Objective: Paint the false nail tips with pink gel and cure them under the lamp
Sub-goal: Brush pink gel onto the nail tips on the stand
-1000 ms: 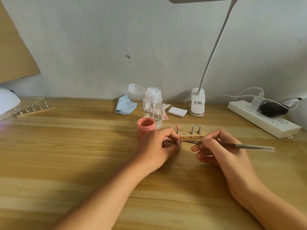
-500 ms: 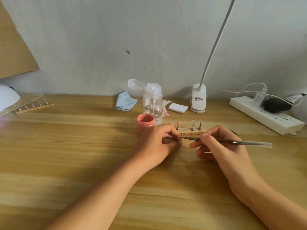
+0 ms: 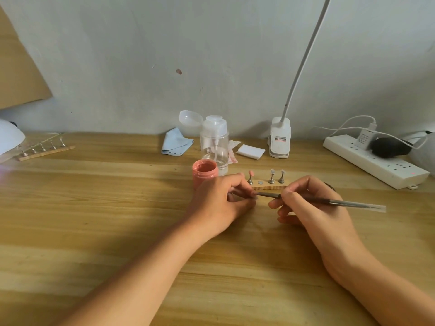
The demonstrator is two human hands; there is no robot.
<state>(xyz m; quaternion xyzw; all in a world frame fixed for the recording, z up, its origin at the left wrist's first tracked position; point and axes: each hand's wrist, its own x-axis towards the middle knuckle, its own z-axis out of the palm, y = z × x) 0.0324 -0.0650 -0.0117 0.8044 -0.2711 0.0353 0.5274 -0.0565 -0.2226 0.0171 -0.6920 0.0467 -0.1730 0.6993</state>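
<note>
My left hand (image 3: 223, 201) pinches a small nail tip stand between thumb and fingers; the tip itself is mostly hidden. My right hand (image 3: 308, 208) grips a thin gel brush (image 3: 341, 201), whose bristle end touches the held tip. Just behind my hands lies a wooden holder strip (image 3: 270, 186) with one pink-painted tip (image 3: 251, 173) and two unpainted tips (image 3: 273, 171) on metal stands. An open jar of pink gel (image 3: 204, 171) stands left of the strip. The white curing lamp (image 3: 9, 140) sits at the far left edge.
A second wooden strip with stands (image 3: 44, 150) lies by the curing lamp. At the back stand a clear pump bottle (image 3: 214, 147), a blue cloth (image 3: 175, 143), white pads (image 3: 250, 151) and a clip desk lamp (image 3: 279, 140). A power strip (image 3: 374, 161) runs along the right.
Both hands stay in place with the brush tip working at the held nail tip. The view has tilted slightly, shifting everything a little upward.
</note>
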